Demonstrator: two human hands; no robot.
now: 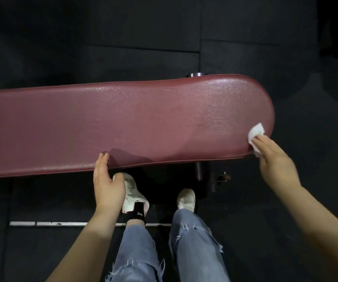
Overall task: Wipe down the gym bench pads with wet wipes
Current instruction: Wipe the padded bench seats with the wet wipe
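From the head view, the maroon bench pad (123, 123) runs across in front of me, its rounded end at my right. My right hand (274, 159) presses a crumpled white wet wipe (256, 133) onto the pad's near right corner — fingers laid fairly straight over it, the wipe poking out beyond my fingertips. My left hand (107, 186) is relaxed and holds nothing — its fingertips rest on the pad's near edge, well apart from the wipe. Below, my white sneakers (132, 193) stand on the dark floor mats (42, 47).
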